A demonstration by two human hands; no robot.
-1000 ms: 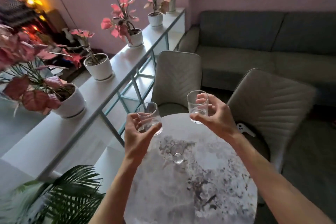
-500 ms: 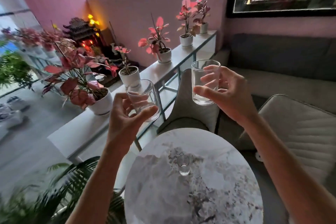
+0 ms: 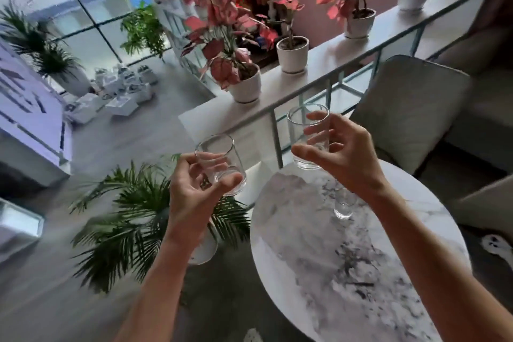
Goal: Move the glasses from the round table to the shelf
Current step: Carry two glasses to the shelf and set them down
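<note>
White pots of pink-leaved plants (image 3: 247, 86) line the shelf (image 3: 327, 55), and a palm (image 3: 133, 216) stands below our left grip (image 3: 191, 189), which curls round the left glass (image 3: 219, 164). Our right grip (image 3: 347, 158) holds the right glass (image 3: 308, 130) above the round worktop (image 3: 319, 244), where a small glass (image 3: 343, 204) stands. Since half a second ago both held glasses have swung left, the left one now past the worktop's edge
</note>
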